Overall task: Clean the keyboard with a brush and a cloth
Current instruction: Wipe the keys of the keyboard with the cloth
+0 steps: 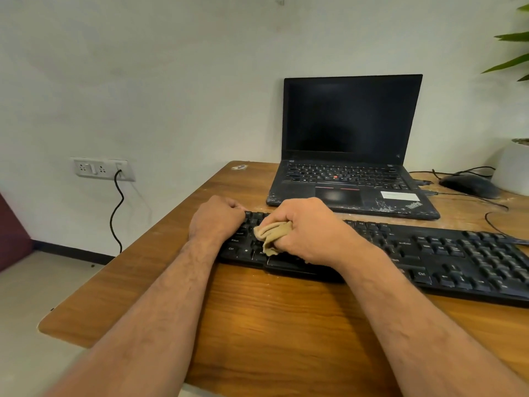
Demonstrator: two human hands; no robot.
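Both hands on keyboard [429, 253], right [312, 230] gripping cloth [272, 234].

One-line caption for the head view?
Right hand wipes the black keyboard with a tan cloth; left hand steadies its end.

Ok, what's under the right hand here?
The right hand grips a bunched tan cloth and presses it on the left part of the black keyboard. The keys directly beneath hand and cloth are covered.
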